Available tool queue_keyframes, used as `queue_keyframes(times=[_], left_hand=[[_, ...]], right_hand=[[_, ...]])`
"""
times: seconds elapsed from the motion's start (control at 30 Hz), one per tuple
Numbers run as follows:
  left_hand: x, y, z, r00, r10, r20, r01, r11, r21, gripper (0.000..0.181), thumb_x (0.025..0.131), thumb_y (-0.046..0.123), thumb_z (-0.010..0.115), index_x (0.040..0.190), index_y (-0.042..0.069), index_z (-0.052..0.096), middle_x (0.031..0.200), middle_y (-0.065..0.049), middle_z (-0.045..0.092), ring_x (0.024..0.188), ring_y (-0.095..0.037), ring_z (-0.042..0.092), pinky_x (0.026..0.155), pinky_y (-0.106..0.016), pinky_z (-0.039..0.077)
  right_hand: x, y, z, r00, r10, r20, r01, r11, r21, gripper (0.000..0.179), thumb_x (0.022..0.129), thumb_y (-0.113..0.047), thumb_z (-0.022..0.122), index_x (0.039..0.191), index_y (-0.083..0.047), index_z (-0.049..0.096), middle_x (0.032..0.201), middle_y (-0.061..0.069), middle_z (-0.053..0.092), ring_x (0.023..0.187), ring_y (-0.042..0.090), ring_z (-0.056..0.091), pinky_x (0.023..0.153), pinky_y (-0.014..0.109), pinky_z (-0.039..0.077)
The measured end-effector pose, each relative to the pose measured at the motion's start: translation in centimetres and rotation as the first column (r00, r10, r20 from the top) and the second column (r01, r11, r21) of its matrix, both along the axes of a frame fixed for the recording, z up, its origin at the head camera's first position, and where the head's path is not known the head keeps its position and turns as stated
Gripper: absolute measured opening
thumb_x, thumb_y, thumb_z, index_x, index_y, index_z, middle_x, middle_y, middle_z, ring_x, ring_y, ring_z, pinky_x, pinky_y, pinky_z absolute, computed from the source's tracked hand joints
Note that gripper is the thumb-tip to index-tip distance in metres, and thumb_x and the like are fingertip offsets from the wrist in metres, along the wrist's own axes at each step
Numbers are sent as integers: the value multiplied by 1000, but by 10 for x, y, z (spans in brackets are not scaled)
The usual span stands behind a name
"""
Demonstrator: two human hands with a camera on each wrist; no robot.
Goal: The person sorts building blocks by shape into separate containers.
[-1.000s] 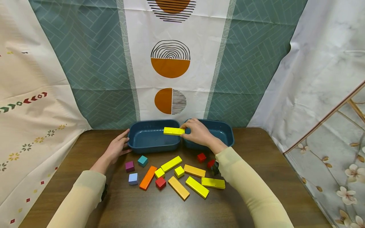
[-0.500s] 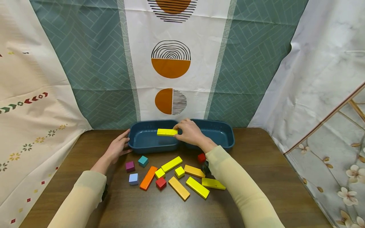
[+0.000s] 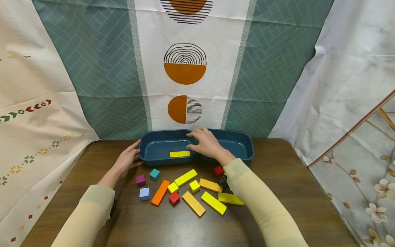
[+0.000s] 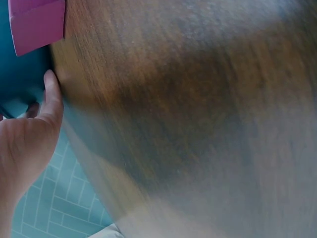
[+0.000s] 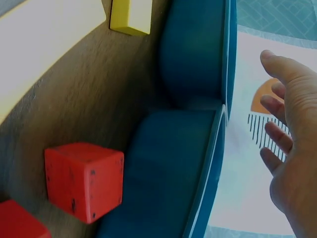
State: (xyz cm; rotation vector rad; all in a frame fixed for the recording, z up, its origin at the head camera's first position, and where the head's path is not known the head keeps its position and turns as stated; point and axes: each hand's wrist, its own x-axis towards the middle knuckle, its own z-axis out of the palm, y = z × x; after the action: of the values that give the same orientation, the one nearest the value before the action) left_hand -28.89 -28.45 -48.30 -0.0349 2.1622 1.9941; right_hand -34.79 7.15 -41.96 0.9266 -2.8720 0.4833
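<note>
Two dark blue trays stand side by side at the back of the table. Inside the left tray (image 3: 157, 161) lies a yellow rectangular block (image 3: 180, 154), near its front right corner. My right hand (image 3: 207, 143) hovers over the inner rims of both trays, thumb and fingers spread apart with nothing between them. Part of the right tray (image 3: 237, 158) is hidden behind that hand. My left hand (image 3: 127, 159) rests against the left tray's outer left end, its fingers extended along the wall. In the left wrist view a purple cube (image 4: 38, 26) shows beside the tray.
Loose blocks lie in front of the trays: a teal cube (image 3: 155, 174), a light blue cube (image 3: 144, 193), an orange block (image 3: 160, 192), a red cube (image 3: 174, 198), and several yellow ones. Another red cube (image 5: 84, 181) sits near the right tray. A patterned curtain (image 3: 185, 116) hangs behind.
My right hand moved left with the yellow block, then let it go; the block dropped into the left tray. My left hand has stayed in place.
</note>
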Motion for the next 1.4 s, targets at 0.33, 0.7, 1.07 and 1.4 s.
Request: queue_keyframes(times=[0.33,0.7,1.07,1.4], left_hand=[[2,1,3,1000,-2,-1,2,1000,-6,58,113,20,30,166,25,9,169,-20,6,145,-46,32,107,-61,40],[2,1,3,1000,-7,-2,7,1000,-3,58,113,20,29,166,26,8,170,-19,3,145,-46,33,108,-60,39],[2,2,1,1000,-3,-2,3,1000,-3,58,112,20,29,166,25,8,170,-19,3,146,-47,31,108,-61,38],[4,2,2,1000,0,-12,0,1000,-27,58,113,22,31,166,24,9,169,-19,6,145,-45,34,107,-57,42]], right_hand=[[6,15,11,1000,26,-18,-27,998,-62,54,94,-47,73,142,-23,63,143,0,58,131,23,45,111,46,39],[19,37,30,997,63,-44,-69,984,-163,52,94,-44,73,141,-23,64,140,-2,59,128,22,47,107,46,43],[34,67,37,996,66,-64,-79,974,-213,53,94,-43,74,142,-23,63,142,-3,58,133,21,44,109,48,42],[51,89,40,993,87,-76,-103,965,-240,53,93,-42,76,140,-21,64,142,-3,58,128,20,47,104,47,46]])
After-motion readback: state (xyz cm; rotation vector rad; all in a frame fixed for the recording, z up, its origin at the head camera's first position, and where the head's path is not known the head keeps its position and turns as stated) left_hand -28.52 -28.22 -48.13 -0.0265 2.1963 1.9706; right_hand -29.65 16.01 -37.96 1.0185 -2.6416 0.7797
